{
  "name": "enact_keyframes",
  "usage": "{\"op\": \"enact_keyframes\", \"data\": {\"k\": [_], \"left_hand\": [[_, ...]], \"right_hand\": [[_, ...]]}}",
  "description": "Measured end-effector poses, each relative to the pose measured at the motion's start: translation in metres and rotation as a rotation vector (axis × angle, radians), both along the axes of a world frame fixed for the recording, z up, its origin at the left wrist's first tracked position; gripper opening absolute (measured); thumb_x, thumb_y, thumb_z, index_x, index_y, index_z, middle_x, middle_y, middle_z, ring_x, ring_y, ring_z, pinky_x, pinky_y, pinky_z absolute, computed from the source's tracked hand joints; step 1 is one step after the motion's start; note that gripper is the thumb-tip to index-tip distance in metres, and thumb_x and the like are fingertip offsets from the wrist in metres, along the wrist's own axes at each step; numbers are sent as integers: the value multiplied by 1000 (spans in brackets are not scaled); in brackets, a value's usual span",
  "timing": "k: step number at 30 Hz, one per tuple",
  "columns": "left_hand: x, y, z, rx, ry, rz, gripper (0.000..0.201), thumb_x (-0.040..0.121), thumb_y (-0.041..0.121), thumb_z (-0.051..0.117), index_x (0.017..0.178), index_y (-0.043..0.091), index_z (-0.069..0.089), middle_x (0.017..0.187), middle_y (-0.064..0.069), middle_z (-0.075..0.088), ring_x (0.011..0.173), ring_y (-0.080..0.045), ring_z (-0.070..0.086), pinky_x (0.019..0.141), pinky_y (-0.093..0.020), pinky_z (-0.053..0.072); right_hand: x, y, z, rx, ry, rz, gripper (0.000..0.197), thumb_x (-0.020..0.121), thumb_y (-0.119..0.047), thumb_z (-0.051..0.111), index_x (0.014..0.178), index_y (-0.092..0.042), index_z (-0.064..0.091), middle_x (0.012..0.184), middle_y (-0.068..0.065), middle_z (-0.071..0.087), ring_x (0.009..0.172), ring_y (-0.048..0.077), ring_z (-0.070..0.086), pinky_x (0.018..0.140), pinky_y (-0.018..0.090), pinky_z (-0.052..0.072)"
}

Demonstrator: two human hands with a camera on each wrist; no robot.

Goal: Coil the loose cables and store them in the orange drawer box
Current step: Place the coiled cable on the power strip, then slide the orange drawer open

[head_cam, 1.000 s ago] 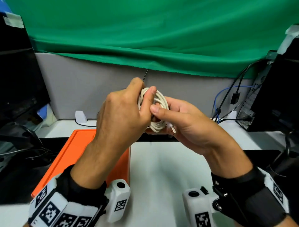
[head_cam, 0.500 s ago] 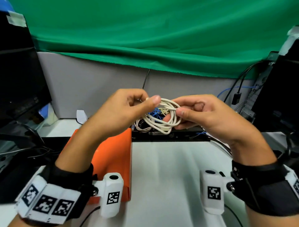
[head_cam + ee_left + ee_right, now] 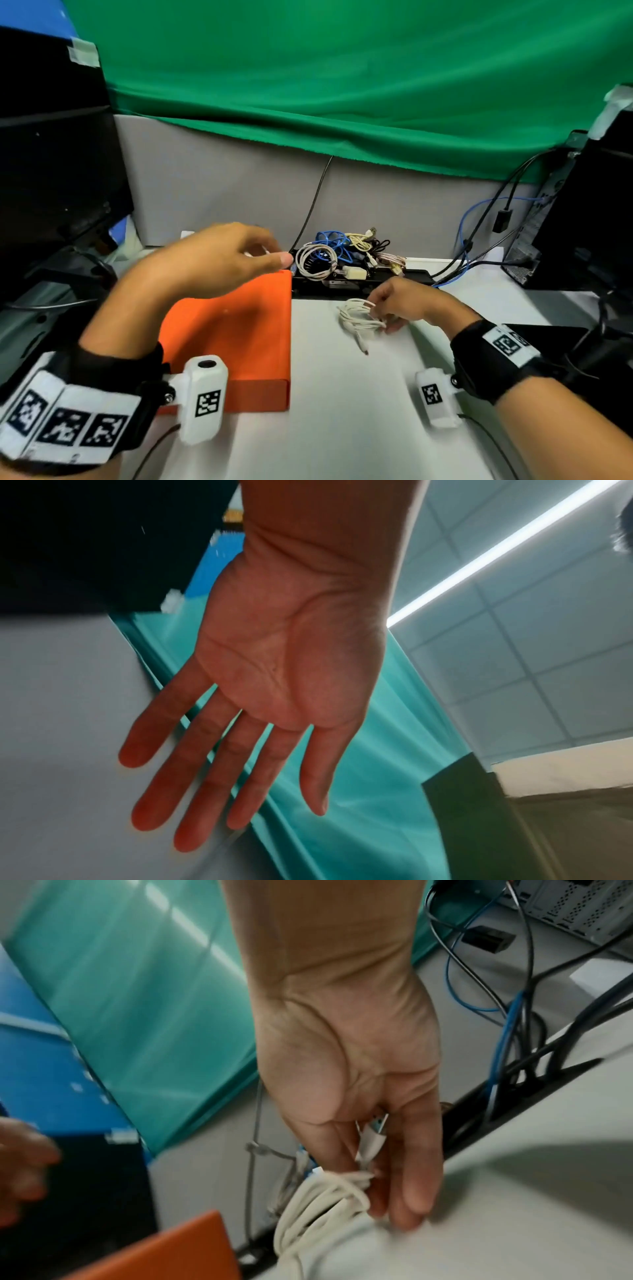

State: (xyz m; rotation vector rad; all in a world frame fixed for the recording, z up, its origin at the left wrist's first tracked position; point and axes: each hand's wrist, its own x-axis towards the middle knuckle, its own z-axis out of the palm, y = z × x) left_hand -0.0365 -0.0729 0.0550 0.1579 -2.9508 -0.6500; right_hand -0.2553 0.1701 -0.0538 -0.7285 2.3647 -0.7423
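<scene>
Right hand [image 3: 404,303] is down on the white bench [image 3: 342,411], fingers [image 3: 416,1185] pinching the white cable coil [image 3: 359,317] at its right edge. The wrist view shows the loops bunched against the fingertips and one white plug [image 3: 371,1139] poking up between the fingers. The coil lies on the bench just right of the orange box [image 3: 236,329], not touching it, with a loose end trailing toward the camera and ending in a small connector [image 3: 363,349].

Left hand [image 3: 219,260] is up in the air over the back of the orange box, holding nothing. From the wrist cam the palm is flat and the fingers [image 3: 202,753] are straight and slightly spread. It's blurry in the head view.

The box looks shut from here, just a flat orange top and front face.

Behind it, against the grey partition, a pile of cables [image 3: 346,257] sits on a black tray [image 3: 359,284]: a white loop, blue ones, a beige one, a braided one. More black and blue cables run to the PC tower [image 3: 582,212] on the right. Dark monitor [image 3: 51,154] on the left, green cloth [image 3: 342,85] across the back.
</scene>
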Motion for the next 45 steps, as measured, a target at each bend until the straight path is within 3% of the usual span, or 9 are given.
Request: {"op": "enact_keyframes", "data": {"k": [4, 8, 15, 19, 26, 32, 37, 41, 45], "left_hand": [[16, -40, -5, -60, -45, 158, 37, 88, 65, 54, 99, 33, 70, 94, 14, 70, 89, -8, 65, 81, -31, 50], [22, -69, -27, -54, -204, 272, 35, 87, 64, 59, 99, 33, 68, 99, 2, 67, 86, -15, 65, 71, -31, 57], [23, -96, -44, 66, -342, 370, 52, 86, 51, 71, 131, 28, 59, 122, -5, 61, 95, -27, 66, 56, -39, 63], [23, -106, -48, 88, -438, 375, 68, 83, 44, 78, 142, 26, 49, 118, -10, 63, 87, -29, 71, 60, -43, 64], [4, -106, -51, 277, -489, 310, 67, 87, 25, 78, 144, 16, 43, 113, -20, 72, 78, -33, 77, 79, -43, 63], [-3, -97, -55, 323, -515, 256, 70, 94, 14, 69, 152, 14, 30, 112, -21, 73, 81, -31, 77, 70, -37, 63], [-3, -88, -61, 354, -481, 252, 81, 99, 10, 60, 160, 25, 8, 127, -23, 65, 71, -29, 77, 68, -34, 64], [-2, -93, -63, 393, -472, 226, 85, 100, 10, 58, 160, 29, 2, 142, -32, 51, 71, -31, 77, 74, -36, 64], [-4, -93, -64, 400, -466, 216, 81, 99, 8, 59, 160, 26, 8, 126, -30, 61, 70, -33, 76, 62, -33, 63]], "right_hand": [[-13, -7, -9, 141, 172, -100, 17, 96, -14, 61, 86, -16, 74, 74, 4, 68, 57, 12, 60, 68, 32, 59], [-12, -6, 8, 137, 305, -116, 33, 98, -44, 60, 88, -15, 73, 83, 3, 68, 75, 16, 59, 68, 28, 44], [-2, -7, 21, 154, 451, -121, 36, 100, -43, 56, 99, -11, 72, 99, 9, 71, 94, 27, 64, 82, 34, 50], [24, -14, 33, 80, 482, -104, 32, 100, -43, 54, 88, -18, 68, 88, 1, 72, 82, 22, 65, 69, 30, 49], [102, -57, 37, 28, 73, 115, 39, 98, -55, 52, 109, -20, 66, 88, 8, 77, 69, 26, 76, 60, 33, 61], [109, -69, 34, 102, -9, 92, 34, 101, -38, 57, 118, -9, 60, 91, 14, 76, 69, 30, 75, 54, 32, 58], [162, -59, 61, 408, 756, 157, 43, 100, -58, 42, 97, -19, 61, 104, 9, 70, 96, 33, 67, 72, 36, 46], [236, -62, 57, 441, 522, 404, 54, 98, -63, 37, 74, -16, 44, 94, 14, 56, 84, 31, 51, 71, 33, 35], [248, -83, 12, 535, 690, 527, 50, 103, -57, 34, 108, -20, 67, 110, 10, 68, 101, 32, 63, 68, 35, 40]]}}
